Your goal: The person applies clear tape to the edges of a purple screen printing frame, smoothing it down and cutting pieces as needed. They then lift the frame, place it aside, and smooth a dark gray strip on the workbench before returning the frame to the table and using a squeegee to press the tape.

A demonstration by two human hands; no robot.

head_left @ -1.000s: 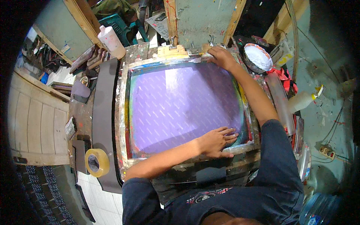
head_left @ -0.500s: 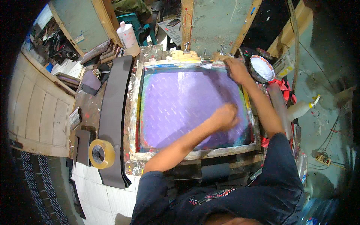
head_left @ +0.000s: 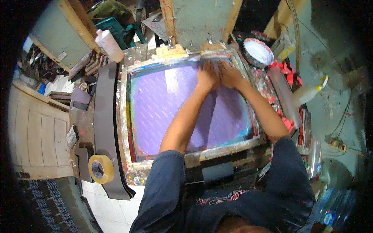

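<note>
A wooden-framed printing screen (head_left: pixel 126 116) with purple mesh (head_left: pixel 163 112) lies on the worktable. My left hand (head_left: pixel 208 76) is over the far part of the mesh, its fingers stretched away from me. Beside it, my right hand (head_left: pixel 231 74) reaches to the same far part, fingers extended near the screen's far rail. The hands are close together, and nothing shows in either. Their fingertips are partly lost against the dark edge, so firm contact is hard to judge. A pale rectangular patch (head_left: pixel 171 81) shows on the mesh left of them.
Dark grey sheets (head_left: pixel 105 128) lie along the left side, with a tape roll (head_left: pixel 101 169) near their front end. A plastic bottle (head_left: pixel 109 46) stands far left. At right are a tub of white paste (head_left: pixel 258 52), red cloth (head_left: pixel 289 73) and a spray bottle (head_left: pixel 309 92).
My left hand has moved from the right-middle of the mesh to its far part, its fist loosened. My right hand has come off the far right corner, inward beside it. The view has shifted.
</note>
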